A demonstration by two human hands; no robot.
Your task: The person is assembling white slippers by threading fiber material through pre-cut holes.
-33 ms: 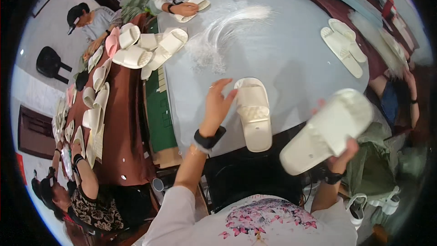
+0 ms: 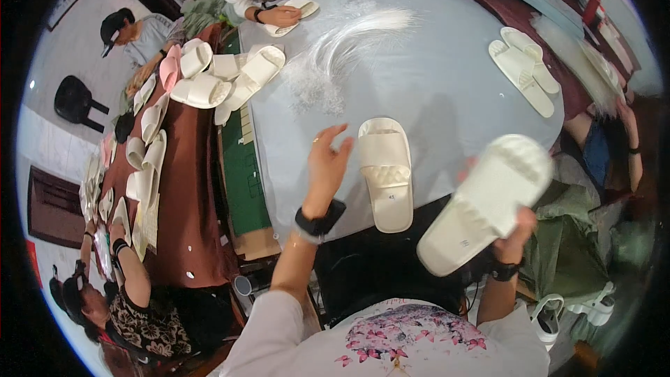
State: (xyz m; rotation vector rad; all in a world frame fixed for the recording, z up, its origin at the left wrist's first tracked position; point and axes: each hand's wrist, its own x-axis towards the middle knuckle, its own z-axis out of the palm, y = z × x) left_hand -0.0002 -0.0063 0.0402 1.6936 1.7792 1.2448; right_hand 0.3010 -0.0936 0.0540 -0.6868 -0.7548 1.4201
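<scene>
My right hand (image 2: 515, 236) grips a cream slide slipper (image 2: 485, 199), tilted and raised over the near right edge of the table; blurred fingertips show at its far side. A second cream slipper (image 2: 386, 167) lies on the grey-blue tabletop in front of me, its toe end pointing away. Just left of that slipper is my left hand (image 2: 326, 171), empty, its thumb and fingers apart and not touching it.
A pair of cream slippers (image 2: 522, 70) lies at the table's far right. Loose clear strands (image 2: 349, 35) spread across the far middle. On the left, a brown-covered table (image 2: 192, 216) bears several slippers. Across from me a person's hand (image 2: 280, 15) holds a slipper; other people work at left.
The slipper in my right hand has shifted a little left and turned slightly more upright. My left hand has drawn slightly left, away from the slipper on the table.
</scene>
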